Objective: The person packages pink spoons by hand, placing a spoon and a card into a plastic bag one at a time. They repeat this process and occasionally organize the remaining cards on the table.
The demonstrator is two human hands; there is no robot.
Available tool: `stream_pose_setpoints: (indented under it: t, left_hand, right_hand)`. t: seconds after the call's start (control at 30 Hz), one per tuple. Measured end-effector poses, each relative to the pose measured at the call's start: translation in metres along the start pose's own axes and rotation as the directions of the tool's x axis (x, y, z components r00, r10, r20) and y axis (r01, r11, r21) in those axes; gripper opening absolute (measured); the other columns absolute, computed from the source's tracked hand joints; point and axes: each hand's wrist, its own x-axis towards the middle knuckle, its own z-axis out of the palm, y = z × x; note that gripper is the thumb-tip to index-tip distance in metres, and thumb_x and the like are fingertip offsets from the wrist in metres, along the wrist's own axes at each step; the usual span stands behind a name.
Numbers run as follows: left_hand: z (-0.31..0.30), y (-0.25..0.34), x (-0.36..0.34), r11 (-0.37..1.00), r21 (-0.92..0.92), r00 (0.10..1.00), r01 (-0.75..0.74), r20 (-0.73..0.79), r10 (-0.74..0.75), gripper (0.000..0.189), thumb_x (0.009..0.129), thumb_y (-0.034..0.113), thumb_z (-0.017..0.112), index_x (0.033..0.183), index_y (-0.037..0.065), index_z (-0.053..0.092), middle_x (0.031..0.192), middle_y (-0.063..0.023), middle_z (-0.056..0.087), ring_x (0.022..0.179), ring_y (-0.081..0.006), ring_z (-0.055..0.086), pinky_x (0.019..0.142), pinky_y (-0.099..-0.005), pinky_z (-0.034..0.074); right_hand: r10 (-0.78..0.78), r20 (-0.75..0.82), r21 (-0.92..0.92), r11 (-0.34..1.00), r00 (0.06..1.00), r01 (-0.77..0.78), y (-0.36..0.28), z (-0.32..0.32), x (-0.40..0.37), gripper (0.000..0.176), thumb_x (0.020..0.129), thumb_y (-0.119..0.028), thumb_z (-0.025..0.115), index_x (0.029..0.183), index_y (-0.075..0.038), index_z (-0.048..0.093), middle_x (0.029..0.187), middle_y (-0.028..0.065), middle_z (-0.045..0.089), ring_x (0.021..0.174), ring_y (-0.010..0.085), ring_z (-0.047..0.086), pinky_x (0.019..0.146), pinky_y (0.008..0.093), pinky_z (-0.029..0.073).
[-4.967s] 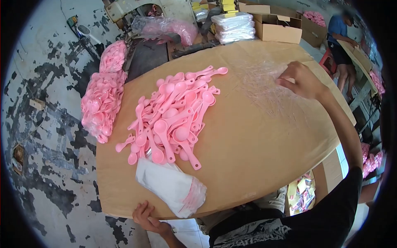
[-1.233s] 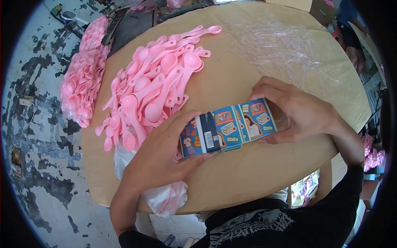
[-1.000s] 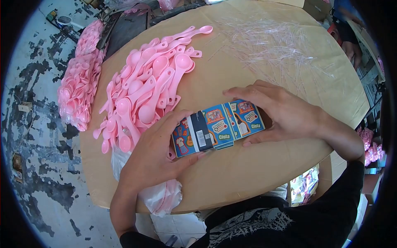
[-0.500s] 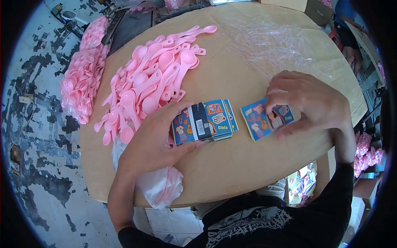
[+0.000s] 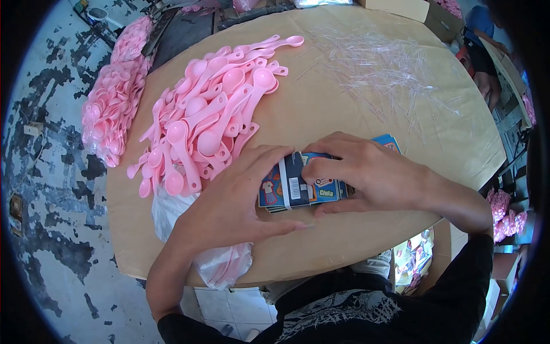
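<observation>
A stack of blue printed cards [image 5: 326, 192] with a black and white band [image 5: 294, 180] around it lies on the table in front of me. My right hand [image 5: 366, 175] grips its right end, fingers over the top and thumb along the near edge. At the left end, my left hand [image 5: 229, 195] is loosely curved, its fingertips by the far edge and its thumb stretched out, apart from the near side. Partly hidden behind my right hand is a second lot of blue cards [image 5: 388, 141].
Pink measuring spoons [image 5: 212, 114] form a heap at the left of the paper-covered table [image 5: 321, 241]. Thin clear strips [image 5: 384, 63] lie scattered at the back right. A plastic bag [image 5: 226, 265] hangs at the near edge. Another person [image 5: 481, 40] is at the far right.
My right hand has left the separate cards and moved left onto the banded stack. The stack sits slightly further right and nearer me. My left thumb has come away from it.
</observation>
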Motion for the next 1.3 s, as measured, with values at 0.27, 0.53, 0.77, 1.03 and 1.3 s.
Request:
stream_pose_setpoints:
  t: [0.27, 0.53, 0.77, 1.03, 1.3]
  left_hand:
    - [-0.007, -0.005, -0.002, 0.998, -0.053, 0.999, 0.043, 0.033, -0.041, 0.071, 0.064, 0.02, 0.084, 0.126, 0.0, 0.053, 0.118, -0.0142, 0.06, 0.109, -0.0248, 0.059, 0.097, -0.0339, 0.043]
    - [-0.003, -0.001, -0.004, 0.999, 0.038, 0.999, -0.013, -0.051, 0.015, 0.069, 0.065, 0.023, 0.084, 0.122, -0.001, 0.054, 0.114, -0.0142, 0.06, 0.105, -0.0254, 0.06, 0.096, -0.0339, 0.044]
    - [-0.002, -0.004, -0.001, 0.999, -0.038, 0.999, 0.031, -0.02, -0.032, 0.067, 0.064, 0.025, 0.085, 0.118, -0.003, 0.057, 0.11, -0.0135, 0.061, 0.099, -0.0263, 0.062, 0.09, -0.0352, 0.047]
    - [-0.015, -0.004, -0.002, 0.999, -0.023, 0.999, 0.041, 0.018, -0.04, 0.067, 0.062, 0.026, 0.085, 0.117, -0.003, 0.059, 0.11, -0.0156, 0.065, 0.102, -0.0252, 0.063, 0.092, -0.0337, 0.047]
    - [-0.018, -0.006, -0.006, 0.998, 0.053, 0.999, 0.019, 0.025, -0.02, 0.069, 0.063, 0.029, 0.085, 0.117, -0.004, 0.059, 0.111, -0.016, 0.065, 0.103, -0.0262, 0.063, 0.093, -0.0341, 0.046]
  right_hand:
    - [0.013, -0.019, 0.097, 0.995, 1.0, -0.011, -0.001, -0.007, 0.0, 0.04, 0.069, -0.013, 0.079, 0.102, -0.01, 0.057, 0.101, 0.0148, 0.059, 0.096, 0.0367, 0.059, 0.083, 0.0442, 0.049]
    - [0.002, 0.009, 0.062, 0.998, 1.0, -0.003, 0.002, 0.0, 0.002, 0.042, 0.069, -0.015, 0.078, 0.104, -0.01, 0.056, 0.105, 0.0161, 0.058, 0.1, 0.0372, 0.058, 0.084, 0.0438, 0.049]
    - [0.025, 0.06, -0.053, 0.998, 0.998, -0.022, -0.006, 0.001, 0.007, 0.042, 0.071, -0.015, 0.077, 0.107, -0.013, 0.055, 0.106, 0.0171, 0.058, 0.102, 0.0375, 0.057, 0.086, 0.0444, 0.049]
    - [-0.006, 0.031, 0.052, 0.999, 0.999, 0.004, -0.006, -0.011, 0.008, 0.038, 0.068, -0.012, 0.078, 0.099, -0.011, 0.056, 0.096, 0.0127, 0.059, 0.094, 0.0368, 0.058, 0.083, 0.0445, 0.047]
    - [0.022, 0.1, 0.076, 0.997, 0.995, -0.029, -0.005, -0.022, 0.006, 0.042, 0.061, -0.013, 0.084, 0.094, -0.011, 0.059, 0.111, 0.0143, 0.061, 0.101, 0.0362, 0.059, 0.082, 0.0411, 0.05]
